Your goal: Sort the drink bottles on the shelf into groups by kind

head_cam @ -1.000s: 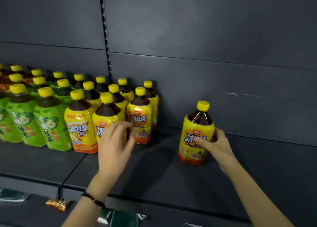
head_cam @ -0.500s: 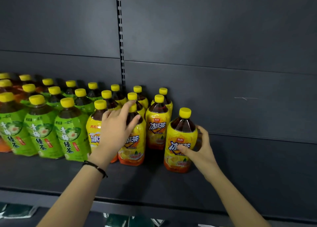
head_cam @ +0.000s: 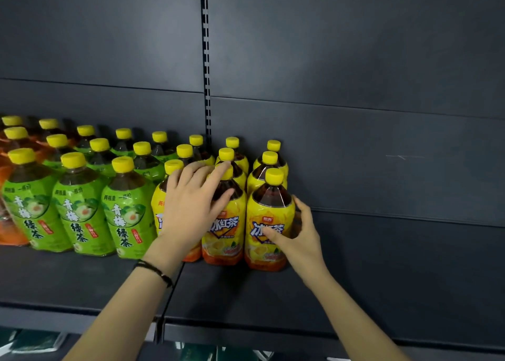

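The right hand (head_cam: 297,237) grips the rightmost yellow iced-tea bottle (head_cam: 269,224) on the shelf (head_cam: 246,292), its thumb hiding part of the label reading 冰红茶. The left hand (head_cam: 191,202) lies spread, grasping nothing, over two neighbouring yellow bottles, masking one label. Green bottles (head_cam: 79,210) reading 青梅绿茶 stand left; the orange ones are cut off.

The left hand (head_cam: 188,210) covers most of the label and shoulder of one yellow-labelled bottle (head_cam: 159,196) in the near row, so its print cannot be read. The far rows of bottles (head_cam: 161,144) show little beyond caps and necks, and the orange-labelled bottles (head_cam: 8,224) are cut off by the left edge. Below the shelf (head_cam: 246,300), the packets (head_cam: 35,341) are blurred and cropped by the bottom edge.
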Available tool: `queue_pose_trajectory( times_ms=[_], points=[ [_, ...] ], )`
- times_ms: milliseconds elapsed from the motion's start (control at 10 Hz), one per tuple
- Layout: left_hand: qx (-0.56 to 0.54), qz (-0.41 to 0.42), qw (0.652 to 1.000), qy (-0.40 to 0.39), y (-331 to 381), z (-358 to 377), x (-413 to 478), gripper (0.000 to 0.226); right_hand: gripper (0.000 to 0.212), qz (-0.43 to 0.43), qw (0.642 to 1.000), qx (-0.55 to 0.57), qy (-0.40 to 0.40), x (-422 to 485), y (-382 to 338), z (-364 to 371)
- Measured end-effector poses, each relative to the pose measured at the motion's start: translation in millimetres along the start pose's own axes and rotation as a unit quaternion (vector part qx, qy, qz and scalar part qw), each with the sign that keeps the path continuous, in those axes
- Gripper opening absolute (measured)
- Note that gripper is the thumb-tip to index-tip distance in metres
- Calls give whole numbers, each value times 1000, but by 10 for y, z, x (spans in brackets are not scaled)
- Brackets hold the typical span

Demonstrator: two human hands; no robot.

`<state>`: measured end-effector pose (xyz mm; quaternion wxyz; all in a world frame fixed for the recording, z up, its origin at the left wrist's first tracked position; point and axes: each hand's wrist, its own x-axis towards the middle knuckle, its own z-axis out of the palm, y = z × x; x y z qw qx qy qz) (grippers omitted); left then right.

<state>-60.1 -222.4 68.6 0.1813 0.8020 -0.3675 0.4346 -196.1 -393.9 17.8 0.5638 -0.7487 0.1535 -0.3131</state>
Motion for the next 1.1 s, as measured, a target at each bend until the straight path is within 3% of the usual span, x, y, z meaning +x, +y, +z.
queue_pose_trajectory(
  times_ms=[100, 200, 300, 500, 700, 800, 900, 1000, 1100],
  points=[
    [0, -58, 997, 48, -168, -67, -170, 50, 77, -1, 1000, -2, 2, 19, 7, 12],
    [-21, -197, 980, 31, -354, -44, -330, 71, 79, 0, 1000, 2, 8, 23, 10, 41],
    [-19, -241, 970, -12, -436, -18, -375, 94, 82, 6, 1000, 14, 25, -23, 29, 84],
    [53, -193, 976, -87, -560, 20, -602, 108, 78, 20, 998, 7, 65, -98, 68, 183],
    [47, -181, 976, -113, -599, -26, -606, 107, 77, 39, 996, -9, 75, -127, 59, 237],
    [7, -169, 980, -106, -625, -114, -633, 93, 74, 53, 995, -28, 84, -164, 40, 241],
    [-58, -152, 986, -37, -748, -231, -758, 50, 64, 71, 990, -51, 109, -225, 42, 256],
    [-65, -144, 987, -10, -891, -346, -1009, 29, 47, 74, 985, -49, 145, -319, 93, 289],
    [-43, -209, 975, -56, -946, -439, -1176, 26, 33, 67, 976, -124, 164, -379, 18, 267]
  ],
)
